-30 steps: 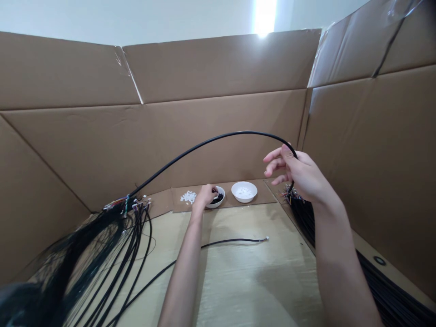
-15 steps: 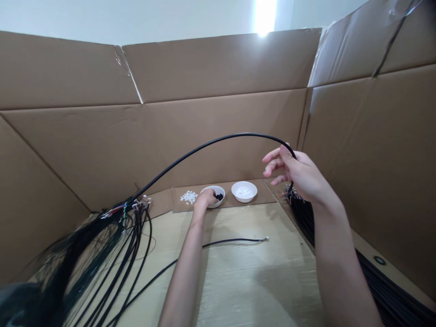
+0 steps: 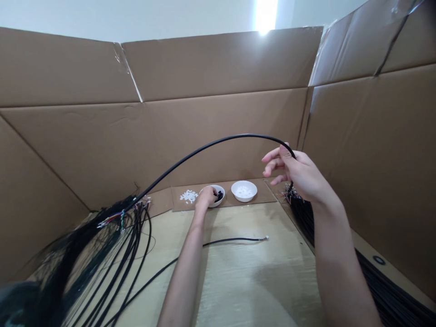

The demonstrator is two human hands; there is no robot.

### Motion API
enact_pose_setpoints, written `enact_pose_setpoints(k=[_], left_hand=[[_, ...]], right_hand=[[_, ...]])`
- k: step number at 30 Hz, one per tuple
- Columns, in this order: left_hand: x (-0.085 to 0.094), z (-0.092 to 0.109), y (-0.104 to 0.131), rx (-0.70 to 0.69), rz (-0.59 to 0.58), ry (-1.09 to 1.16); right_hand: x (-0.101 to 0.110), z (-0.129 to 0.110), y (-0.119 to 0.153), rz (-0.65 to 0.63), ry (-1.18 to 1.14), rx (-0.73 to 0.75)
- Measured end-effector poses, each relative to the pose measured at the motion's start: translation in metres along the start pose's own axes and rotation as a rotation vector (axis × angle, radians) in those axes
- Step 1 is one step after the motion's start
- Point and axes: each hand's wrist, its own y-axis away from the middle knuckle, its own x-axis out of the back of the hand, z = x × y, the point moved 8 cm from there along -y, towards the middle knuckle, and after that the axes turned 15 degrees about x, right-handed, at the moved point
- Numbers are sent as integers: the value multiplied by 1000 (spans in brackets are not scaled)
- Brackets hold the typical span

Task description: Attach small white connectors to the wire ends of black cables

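Cardboard walls [image 3: 218, 116]: brown panels rise at the back and along both sides.
Tabletop [image 3: 245, 268]: a pale, glossy surface fills the foreground.
Left bundle [image 3: 80, 240]: black cables sprawl along the left side, coloured wires [image 3: 111, 220] showing at the far end.
Right bundle [image 3: 391, 299]: more black cables line the right wall.
Arched cable [image 3: 218, 142]: a black length bows in mid-air from the left bundle to the right hand [image 3: 297, 171].
Loose cable [image 3: 231, 239]: stretches across the tabletop, white-tipped end pointing right.
Right hand: thumb and forefinger clamp the arched cable, other fingers fanned out.
Left hand [image 3: 206, 198]: dips into the left bowl [image 3: 216, 205], fingers curled; whether they pinch anything cannot be told.
Right bowl [image 3: 244, 200]: sits just beside it, white pieces inside.
Black pieces [image 3: 220, 196]: lie in the left bowl, at the fingertips.
White pile [image 3: 189, 196]: small bits scattered left of the left hand.
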Motion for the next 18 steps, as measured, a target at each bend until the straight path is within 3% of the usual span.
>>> enact_pose_setpoints(k=[12, 18], left_hand=[[24, -1, 7, -7, 18, 63], [26, -7, 5, 48, 38, 57]], right_hand=[[1, -1, 0, 3, 0, 9], [0, -1, 0, -7, 10, 10]])
